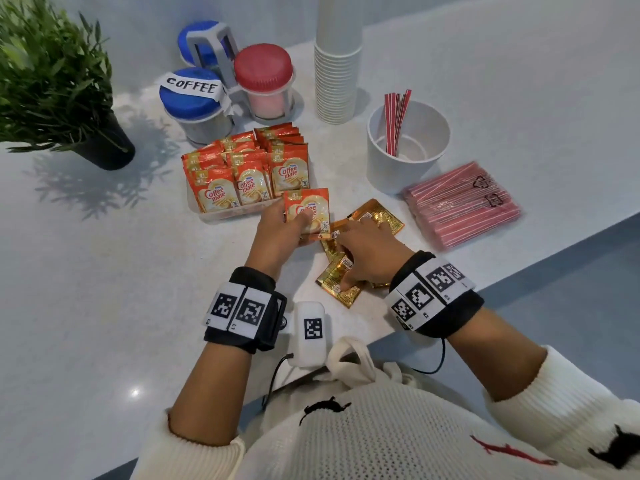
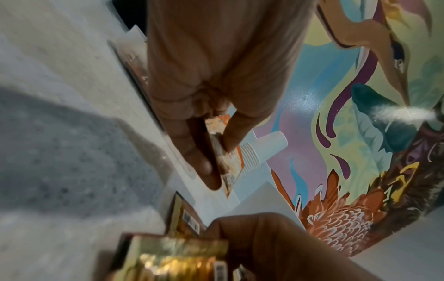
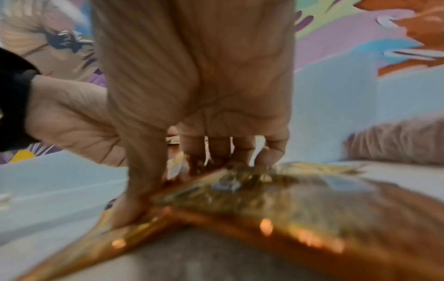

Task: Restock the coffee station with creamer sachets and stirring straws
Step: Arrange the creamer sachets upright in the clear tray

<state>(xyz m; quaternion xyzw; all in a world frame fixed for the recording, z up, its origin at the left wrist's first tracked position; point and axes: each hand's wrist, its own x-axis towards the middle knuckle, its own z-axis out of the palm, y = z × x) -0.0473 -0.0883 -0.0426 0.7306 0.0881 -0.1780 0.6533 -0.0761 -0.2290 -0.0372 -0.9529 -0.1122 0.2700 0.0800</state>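
Note:
My left hand (image 1: 294,225) pinches one orange Coffee mate sachet (image 1: 306,209) upright, just in front of the clear tray (image 1: 221,216) packed with several like sachets (image 1: 239,174). In the left wrist view thumb and fingers (image 2: 204,163) clamp that sachet (image 2: 234,167). My right hand (image 1: 360,251) lies spread over several gold-backed sachets (image 1: 381,216) flat on the counter, its thumb pressing one (image 1: 341,292). The right wrist view shows straight fingers (image 3: 216,152) touching the gold sachets (image 3: 276,199). A white cup (image 1: 405,168) holds a few red straws (image 1: 396,119); a wrapped pink straw pack (image 1: 462,206) lies beside it.
Behind the tray stand a blue-lidded jar labelled COFFEE (image 1: 194,102), a red-lidded jar (image 1: 265,81) and a tall stack of paper cups (image 1: 337,81). A potted plant (image 1: 52,81) is at the far left. The counter edge (image 1: 519,268) runs close on the right.

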